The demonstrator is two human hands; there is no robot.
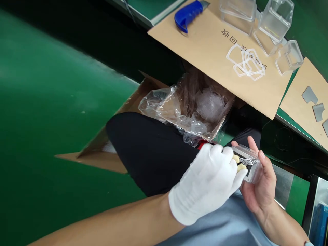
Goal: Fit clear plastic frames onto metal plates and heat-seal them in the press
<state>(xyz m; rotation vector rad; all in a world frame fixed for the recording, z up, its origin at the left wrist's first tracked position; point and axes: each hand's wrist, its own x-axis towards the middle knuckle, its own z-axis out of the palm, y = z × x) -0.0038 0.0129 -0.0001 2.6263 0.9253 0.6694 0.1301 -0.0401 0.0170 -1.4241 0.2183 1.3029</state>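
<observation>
My left hand (205, 181), in a white glove, is closed round the cream-coloured handles of a small pair of pliers (241, 164). The metal jaws of the pliers (248, 161) lie over a clear plastic case (255, 172) and seem to meet its edge; exact contact is hard to tell. My bare right hand (263, 181) cradles this case from below, palm up, with the thumb along its right side. A dark panel shows in the case, partly covered by the pliers and the glove.
A cardboard sheet (205, 44) on the bench carries a blue-handled knife (188, 15), thin white frames (247, 63) and clear plastic boxes (275, 20). Grey cut pieces (310, 95) lie on another sheet at right. Below the bench stands a plastic-lined carton (164, 106), near my knee.
</observation>
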